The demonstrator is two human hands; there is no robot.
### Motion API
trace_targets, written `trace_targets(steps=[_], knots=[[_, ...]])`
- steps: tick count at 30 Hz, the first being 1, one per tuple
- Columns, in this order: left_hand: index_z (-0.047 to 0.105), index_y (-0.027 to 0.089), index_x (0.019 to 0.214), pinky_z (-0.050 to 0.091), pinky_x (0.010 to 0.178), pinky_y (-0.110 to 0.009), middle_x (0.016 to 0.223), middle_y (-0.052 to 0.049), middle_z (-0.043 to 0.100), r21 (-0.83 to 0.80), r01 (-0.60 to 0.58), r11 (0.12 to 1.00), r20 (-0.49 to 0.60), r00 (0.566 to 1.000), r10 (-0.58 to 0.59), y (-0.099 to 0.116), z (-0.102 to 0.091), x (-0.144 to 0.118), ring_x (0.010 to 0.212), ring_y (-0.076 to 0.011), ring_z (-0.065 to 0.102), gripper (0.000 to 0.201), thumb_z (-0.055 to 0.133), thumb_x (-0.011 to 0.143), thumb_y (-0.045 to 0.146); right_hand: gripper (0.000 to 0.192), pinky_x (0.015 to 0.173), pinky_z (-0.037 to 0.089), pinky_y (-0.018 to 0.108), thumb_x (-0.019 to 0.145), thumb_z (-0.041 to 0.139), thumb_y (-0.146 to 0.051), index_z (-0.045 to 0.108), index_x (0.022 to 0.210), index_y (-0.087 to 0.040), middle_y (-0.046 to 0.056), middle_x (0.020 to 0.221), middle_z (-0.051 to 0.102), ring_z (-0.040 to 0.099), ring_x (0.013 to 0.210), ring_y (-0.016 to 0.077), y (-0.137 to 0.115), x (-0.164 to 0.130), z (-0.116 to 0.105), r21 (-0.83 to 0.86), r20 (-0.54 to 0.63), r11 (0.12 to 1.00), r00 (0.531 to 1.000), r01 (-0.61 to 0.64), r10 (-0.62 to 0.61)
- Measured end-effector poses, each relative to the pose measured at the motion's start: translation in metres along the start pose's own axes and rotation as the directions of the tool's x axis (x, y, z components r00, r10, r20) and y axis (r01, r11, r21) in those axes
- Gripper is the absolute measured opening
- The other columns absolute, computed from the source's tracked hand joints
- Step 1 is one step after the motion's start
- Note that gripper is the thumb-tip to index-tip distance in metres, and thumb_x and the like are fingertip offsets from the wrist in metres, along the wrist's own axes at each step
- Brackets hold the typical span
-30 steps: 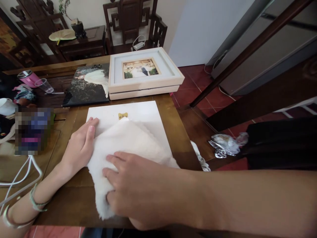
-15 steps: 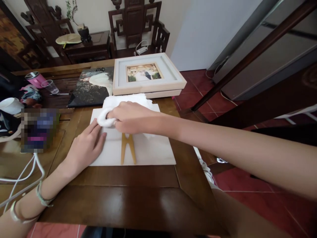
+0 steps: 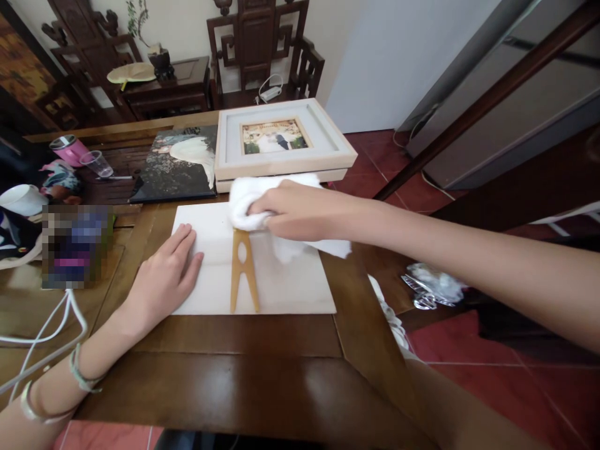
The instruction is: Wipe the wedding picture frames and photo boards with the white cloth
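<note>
Right hand (image 3: 290,209) presses cloth (image 3: 262,197) at white board (image 3: 290,287) far edge.

A framed photo (image 3: 281,139) in a pale wooden frame lies flat at the far side of the tabletop (image 3: 225,381), with a dark photo print (image 3: 175,165) just beside it on the left. Further left stand a pink mug (image 3: 65,150) and a clear plastic cup (image 3: 96,164). White cables (image 3: 42,340) trail over the near left corner. Behind are dark carved wooden chairs (image 3: 262,44). Crumpled plastic (image 3: 434,287) lies on the red floor tiles (image 3: 515,400).
</note>
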State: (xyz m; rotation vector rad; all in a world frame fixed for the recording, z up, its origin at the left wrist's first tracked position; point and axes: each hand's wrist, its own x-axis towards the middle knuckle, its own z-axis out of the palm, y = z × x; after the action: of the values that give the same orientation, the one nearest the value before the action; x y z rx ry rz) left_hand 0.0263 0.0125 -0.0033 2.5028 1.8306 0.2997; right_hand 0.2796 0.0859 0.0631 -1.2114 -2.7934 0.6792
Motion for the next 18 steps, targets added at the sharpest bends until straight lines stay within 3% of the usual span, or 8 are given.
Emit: trace_targets(steps=[3,5,7,9,13,18], knots=[[0.052,0.013,0.136,0.043,0.11,-0.048,0.15,-0.013,0.047,-0.004,0.005,1.0,-0.002,1.0,-0.005,0.001,0.0,0.0,0.137,-0.0299,0.046,0.049,0.035,0.099,0.041,0.024,0.06,0.04,0.029,0.077,0.044,-0.006,0.065,0.082,-0.018,0.005,0.07,0.063,0.061,0.072,0.0209,0.012,-0.03,0.008,-0.115,0.008,0.986,0.992,-0.123,0.125],[0.051,0.013,0.136,0.044,0.11,-0.048,0.151,-0.013,0.046,-0.005,0.007,1.0,0.001,1.0,-0.007,0.001,0.0,0.0,0.137,-0.0306,0.045,0.05,0.035,0.098,0.041,0.033,0.069,0.048,0.033,0.078,0.044,-0.004,0.07,0.096,-0.015,0.012,0.093,0.07,0.066,0.089,0.0256,0.007,-0.051,0.02,-0.212,-0.01,0.962,0.985,-0.171,0.173],[0.051,0.013,0.136,0.044,0.109,-0.05,0.151,-0.013,0.046,0.001,0.013,1.0,0.009,1.0,-0.013,0.002,0.0,0.001,0.137,-0.0313,0.046,0.051,0.035,0.098,0.042,0.037,0.078,0.053,0.039,0.075,0.048,-0.002,0.073,0.099,-0.015,0.017,0.121,0.066,0.064,0.107,0.0311,-0.008,-0.073,0.037,-0.264,-0.021,0.951,0.987,-0.16,0.16],[0.052,0.013,0.136,0.043,0.11,-0.051,0.151,-0.013,0.046,0.005,0.016,1.0,0.012,1.0,-0.016,0.003,0.0,0.002,0.136,-0.0316,0.047,0.052,0.035,0.098,0.043,0.034,0.087,0.054,0.045,0.067,0.056,-0.002,0.075,0.089,-0.019,0.015,0.136,0.06,0.056,0.123,0.036,-0.027,-0.093,0.055,-0.252,-0.031,0.965,0.997,-0.073,0.067],[0.052,0.012,0.137,0.042,0.11,-0.052,0.151,-0.014,0.045,0.009,0.016,1.0,0.024,1.0,-0.016,0.004,-0.001,0.003,0.136,-0.0319,0.047,0.054,0.034,0.097,0.045,0.029,0.092,0.054,0.049,0.063,0.062,-0.004,0.075,0.078,-0.025,0.008,0.131,0.065,0.056,0.125,0.0349,-0.057,-0.118,0.073,-0.189,-0.06,0.979,0.995,0.071,-0.084],[0.051,0.011,0.137,0.043,0.109,-0.053,0.151,-0.014,0.045,0.021,0.009,1.0,0.028,1.0,-0.01,0.004,-0.001,0.002,0.137,-0.032,0.046,0.055,0.032,0.098,0.045,0.035,0.084,0.058,0.044,0.069,0.056,-0.002,0.075,0.091,-0.022,0.011,0.134,0.062,0.058,0.122,0.0337,-0.048,-0.097,0.05,-0.192,0.023,0.981,1.0,-0.005,0.01]])
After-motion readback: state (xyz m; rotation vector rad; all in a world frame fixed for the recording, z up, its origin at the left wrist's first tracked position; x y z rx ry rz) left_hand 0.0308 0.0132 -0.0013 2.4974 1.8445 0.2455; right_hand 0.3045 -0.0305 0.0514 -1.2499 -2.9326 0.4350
